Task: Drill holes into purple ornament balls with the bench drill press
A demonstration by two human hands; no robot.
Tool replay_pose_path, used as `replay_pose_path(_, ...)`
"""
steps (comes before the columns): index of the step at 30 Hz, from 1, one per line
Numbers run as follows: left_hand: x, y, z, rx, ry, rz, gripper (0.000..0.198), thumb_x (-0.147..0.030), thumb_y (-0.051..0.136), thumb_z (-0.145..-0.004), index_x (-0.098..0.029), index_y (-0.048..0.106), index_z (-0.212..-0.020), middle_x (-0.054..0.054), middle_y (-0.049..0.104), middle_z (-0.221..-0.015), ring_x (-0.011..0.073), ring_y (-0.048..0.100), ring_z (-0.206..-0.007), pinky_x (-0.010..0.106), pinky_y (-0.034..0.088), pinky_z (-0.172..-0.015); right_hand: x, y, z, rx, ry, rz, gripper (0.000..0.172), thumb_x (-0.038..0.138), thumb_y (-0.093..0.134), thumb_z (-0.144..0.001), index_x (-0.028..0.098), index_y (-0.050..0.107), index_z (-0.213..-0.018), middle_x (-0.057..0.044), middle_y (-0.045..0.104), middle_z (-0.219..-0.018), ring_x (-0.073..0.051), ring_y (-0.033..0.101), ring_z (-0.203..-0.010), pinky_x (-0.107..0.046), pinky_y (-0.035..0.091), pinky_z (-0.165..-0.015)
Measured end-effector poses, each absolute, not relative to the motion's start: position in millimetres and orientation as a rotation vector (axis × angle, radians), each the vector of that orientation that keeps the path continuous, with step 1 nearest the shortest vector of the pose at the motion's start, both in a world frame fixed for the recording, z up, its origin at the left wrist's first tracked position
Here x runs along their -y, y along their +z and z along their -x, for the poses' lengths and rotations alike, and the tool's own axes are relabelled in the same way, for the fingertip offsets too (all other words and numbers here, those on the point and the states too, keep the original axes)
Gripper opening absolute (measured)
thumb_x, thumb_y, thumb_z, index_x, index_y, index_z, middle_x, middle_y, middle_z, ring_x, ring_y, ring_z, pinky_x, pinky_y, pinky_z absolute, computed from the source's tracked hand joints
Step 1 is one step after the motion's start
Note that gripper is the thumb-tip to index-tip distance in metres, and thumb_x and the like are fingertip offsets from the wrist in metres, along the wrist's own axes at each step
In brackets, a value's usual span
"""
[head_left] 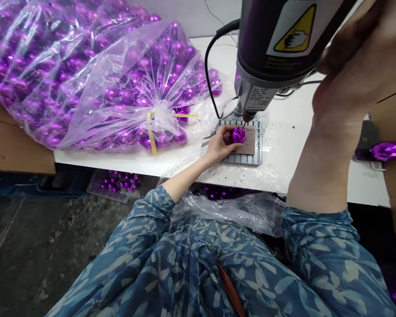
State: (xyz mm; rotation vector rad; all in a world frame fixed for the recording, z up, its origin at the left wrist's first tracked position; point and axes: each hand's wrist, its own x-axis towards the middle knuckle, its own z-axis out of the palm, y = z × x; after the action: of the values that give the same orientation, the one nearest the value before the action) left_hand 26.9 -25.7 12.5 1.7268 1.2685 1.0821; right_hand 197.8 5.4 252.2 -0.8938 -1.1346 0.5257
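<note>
My left hand (219,143) is closed around a shiny purple faceted ball (238,135), holding it on a small brown board (249,145). Beneath the board is the slotted grey metal base plate (258,159) of a drill press (267,48). The chuck and a thin bit (244,124) come down right at the top of the ball; whether the bit is in the ball I cannot tell. Raised beside the machine's right side, my right hand (356,61) has its fingers curled in; what they grip is hidden behind the machine and the hand.
A big clear bag (119,83) of purple balls, tied with yellow strips, fills the left of the white table (128,162). Dark shavings lie around the base. A black cable (207,66) loops beside the drill. A clear box (114,187) of balls sits below; cardboard stands at right.
</note>
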Motion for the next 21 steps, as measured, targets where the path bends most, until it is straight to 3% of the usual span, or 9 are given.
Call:
replay_pose_path(4, 62, 25, -10, -1.309, 1.103, -1.811, 0.058, -0.059, 0.086, -0.093, -0.025, 0.061, -0.133, 0.011, 0.077, -0.127, 0.0229, 0.077, -0.099, 0.039, 0.064, -0.085, -7, 262, -198, 1.083, 0.421, 1.032, 0.056, 0.026, 0.057, -0.103, 0.018, 0.023, -0.06, 0.003, 0.03, -0.054, 0.002, 0.039, -0.046, -0.02, 0.03, -0.053)
replay_pose_path(8, 129, 38, 23, -0.932, 0.549, -2.253, 0.05, -0.066, 0.065, -0.106, -0.023, 0.066, -0.131, 0.01, 0.079, -0.114, 0.0199, 0.076, -0.086, 0.032, 0.061, -0.071, -3, 260, -196, 1.119, 0.455, 0.977, 0.048, 0.025, 0.05, -0.107, 0.021, 0.029, -0.063, 0.004, 0.034, -0.057, -0.001, 0.041, -0.046, -0.021, 0.032, -0.052)
replay_pose_path(11, 176, 37, 41, -0.835, 0.078, -2.693, 0.04, -0.051, 0.065, -0.109, -0.022, 0.068, -0.137, 0.017, 0.077, -0.134, 0.025, 0.077, -0.092, 0.038, 0.06, -0.077, -7, 257, -197, 1.086, 0.464, 0.933, 0.044, 0.025, 0.052, -0.106, 0.022, 0.03, -0.068, 0.005, 0.031, -0.057, -0.003, 0.04, -0.045, -0.023, 0.029, -0.048)
replay_pose_path(13, 194, 32, 47, -0.817, -0.023, -2.819, 0.039, -0.048, 0.066, -0.108, -0.023, 0.07, -0.138, 0.019, 0.073, -0.145, 0.0282, 0.076, -0.098, 0.042, 0.059, -0.083, -12, 255, -199, 1.057, 0.471, 0.919, 0.042, 0.028, 0.055, -0.105, 0.024, 0.031, -0.071, 0.006, 0.029, -0.056, -0.006, 0.038, -0.043, -0.025, 0.026, -0.046)
replay_pose_path(15, 200, 26, 51, -0.785, 0.046, -2.753, 0.035, -0.05, 0.065, -0.106, -0.026, 0.076, -0.129, 0.016, 0.077, -0.138, 0.0261, 0.074, -0.092, 0.041, 0.057, -0.08, -17, 252, -202, 1.052, 0.462, 0.9, 0.043, 0.032, 0.058, -0.103, 0.024, 0.031, -0.071, 0.006, 0.029, -0.055, -0.008, 0.039, -0.043, -0.026, 0.025, -0.045)
replay_pose_path(18, 180, 23, 56, -0.818, 0.348, -2.433, 0.02, -0.042, 0.061, -0.1, -0.034, 0.079, -0.106, 0.008, 0.081, -0.112, 0.0203, 0.063, -0.073, 0.038, 0.049, -0.067, -19, 248, -205, 1.086, 0.437, 0.818, 0.044, 0.031, 0.058, -0.102, 0.024, 0.032, -0.068, 0.005, 0.03, -0.052, -0.009, 0.04, -0.043, -0.028, 0.024, -0.045)
replay_pose_path(21, 125, 32, 61, -1.013, 0.601, -2.226, 0.027, -0.031, 0.049, -0.1, -0.033, 0.073, -0.088, 0.006, 0.075, -0.09, 0.0208, 0.058, -0.068, 0.038, 0.047, -0.065, -17, 245, -205, 1.139, 0.435, 0.716, 0.046, 0.029, 0.058, -0.101, 0.025, 0.032, -0.064, 0.005, 0.03, -0.049, -0.01, 0.038, -0.042, -0.03, 0.023, -0.046)
